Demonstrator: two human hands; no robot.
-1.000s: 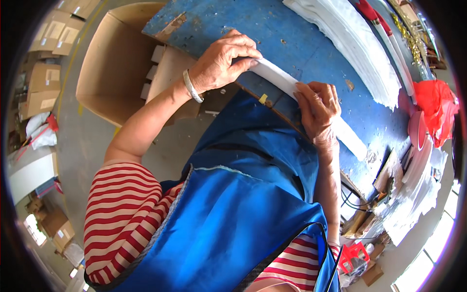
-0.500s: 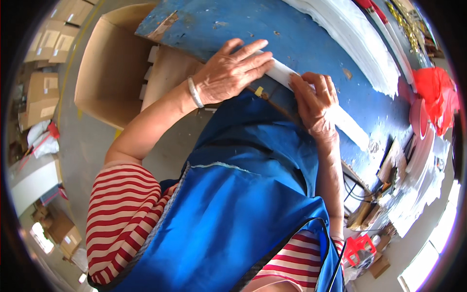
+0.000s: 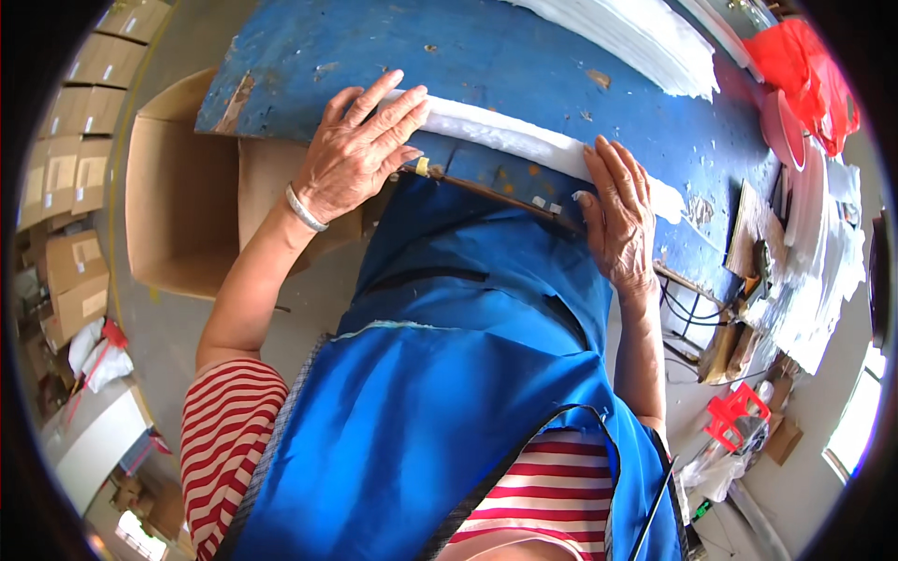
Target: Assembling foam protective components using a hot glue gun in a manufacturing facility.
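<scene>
A long white foam strip point(image 3: 510, 138) lies along the near edge of a worn blue table point(image 3: 524, 65). My left hand point(image 3: 360, 150) rests flat on its left end, fingers spread over the foam. My right hand point(image 3: 619, 215) presses flat on the table edge at the strip's right part, fingertips touching the foam. A silver bracelet point(image 3: 306, 208) circles my left wrist. My blue apron point(image 3: 449, 374) fills the lower middle of the view.
A stack of white foam sheets point(image 3: 636, 37) lies at the table's far side. A red plastic bag point(image 3: 809, 75) and white papers point(image 3: 814, 271) sit at the right. An open cardboard box point(image 3: 182, 187) stands on the floor at left, with more boxes point(image 3: 70, 168) beyond.
Both hands have flattened and slid apart along the foam strip; the left hand now lies spread on its left end. The view has shifted closer to the table.
</scene>
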